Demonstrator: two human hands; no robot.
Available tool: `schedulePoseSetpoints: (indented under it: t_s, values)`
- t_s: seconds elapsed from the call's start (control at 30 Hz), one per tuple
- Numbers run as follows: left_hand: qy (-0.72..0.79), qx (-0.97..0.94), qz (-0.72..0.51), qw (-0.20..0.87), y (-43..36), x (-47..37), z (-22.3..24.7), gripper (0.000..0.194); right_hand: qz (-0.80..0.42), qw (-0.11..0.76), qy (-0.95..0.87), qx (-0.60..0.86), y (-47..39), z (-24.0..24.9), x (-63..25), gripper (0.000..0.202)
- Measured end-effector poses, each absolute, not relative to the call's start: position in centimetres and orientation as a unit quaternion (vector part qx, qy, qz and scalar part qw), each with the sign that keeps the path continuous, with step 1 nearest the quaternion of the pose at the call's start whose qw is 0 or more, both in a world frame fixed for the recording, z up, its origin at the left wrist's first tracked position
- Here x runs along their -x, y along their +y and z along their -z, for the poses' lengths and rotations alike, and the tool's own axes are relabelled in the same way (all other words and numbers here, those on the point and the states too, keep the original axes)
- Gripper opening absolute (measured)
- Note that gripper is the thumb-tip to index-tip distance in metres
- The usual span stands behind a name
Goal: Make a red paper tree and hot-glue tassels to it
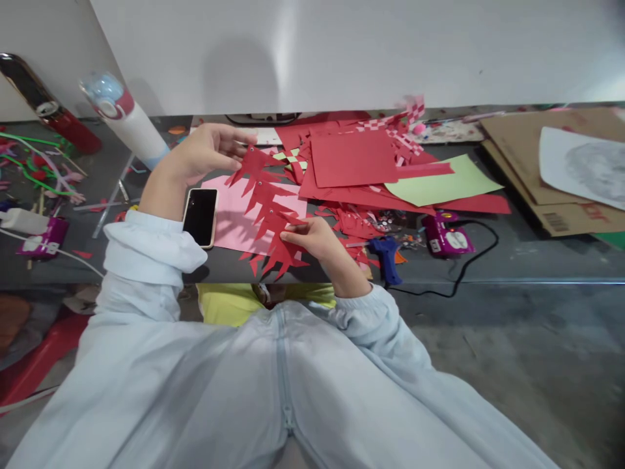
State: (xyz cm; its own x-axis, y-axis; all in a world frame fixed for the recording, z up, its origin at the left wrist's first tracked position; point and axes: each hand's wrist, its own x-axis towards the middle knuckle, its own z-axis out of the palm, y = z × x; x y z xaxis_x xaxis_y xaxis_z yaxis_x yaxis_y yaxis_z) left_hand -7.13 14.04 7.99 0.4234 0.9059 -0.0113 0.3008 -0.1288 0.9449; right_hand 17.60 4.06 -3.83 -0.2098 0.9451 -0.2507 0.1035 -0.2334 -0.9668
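Observation:
A red paper cutout (266, 195) with spiky edges stretches between my two hands in several jointed sections, with small round metallic dots along its middle. My left hand (209, 153) holds its upper end between thumb and fingers. Lower down and to the right, my right hand (312, 238) pinches the cutout near its bottom section. Beneath it lies a sheet of pink paper (229, 225) on the dark table. A phone (200, 218) rests beside the pink sheet, close to my left forearm.
Red paper sheets (354, 158) and a pale green sheet (444, 184) are piled behind my right hand. Red scraps (354, 221), a blue glue gun (387, 259) and a purple box (446, 236) lie right. Cardboard (561, 156) is far right; a white bottle (129, 124) leans left.

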Motion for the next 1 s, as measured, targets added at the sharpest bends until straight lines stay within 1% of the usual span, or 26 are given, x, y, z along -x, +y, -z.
schedulePoseSetpoints:
  t_s: [0.13, 0.27, 0.37, 0.47, 0.53, 0.6, 0.67, 0.73, 0.8, 0.9, 1.0]
  values:
    - [0.436, -0.690, -0.345, 0.463, 13.2, 6.5, -8.7, 0.038, -0.481, 0.366, -0.573, 0.553, 4.2, 2.8, -18.1, 0.036]
    - [0.423, -0.700, -0.397, 0.416, 12.1, 6.0, -9.3, 0.034, -0.310, 0.369, -0.668, 0.568, 3.9, 0.8, -19.1, 0.026]
    - [0.422, -0.705, -0.426, 0.379, 11.0, 6.5, -8.8, 0.028, -0.130, 0.332, -0.747, 0.561, 3.2, -0.3, -19.4, 0.022]
    - [0.459, -0.689, -0.409, 0.384, 9.6, 7.8, -7.1, 0.025, -0.023, 0.266, -0.804, 0.532, 2.1, 0.0, -18.9, 0.028]
    - [0.487, -0.672, -0.386, 0.402, 8.6, 8.9, -5.4, 0.024, -0.004, 0.206, -0.833, 0.513, 1.1, 0.9, -18.3, 0.030]
    - [0.507, -0.659, -0.355, 0.428, 7.5, 10.2, -3.5, 0.023, -0.021, 0.151, -0.858, 0.490, 0.0, 1.9, -18.1, 0.025]
    - [0.523, -0.648, -0.345, 0.433, 6.3, 11.4, -2.0, 0.020, -0.051, 0.115, -0.876, 0.466, -1.1, 2.6, -18.4, 0.020]
    - [0.551, -0.654, -0.301, 0.422, 5.1, 12.4, -1.1, 0.016, -0.077, 0.098, -0.886, 0.446, -2.0, 2.9, -19.2, 0.021]
    - [0.595, -0.672, -0.246, 0.365, 3.8, 13.1, -1.0, 0.018, -0.091, 0.097, -0.887, 0.442, -2.6, 2.8, -20.2, 0.024]
    - [0.651, -0.703, -0.185, 0.220, 2.1, 13.1, -1.4, 0.035, -0.096, 0.101, -0.878, 0.458, -2.8, 2.5, -20.8, 0.031]
    - [0.622, -0.758, -0.154, 0.120, 0.4, 11.3, -1.3, 0.046, -0.086, 0.076, -0.874, 0.473, -2.4, 2.6, -20.0, 0.036]
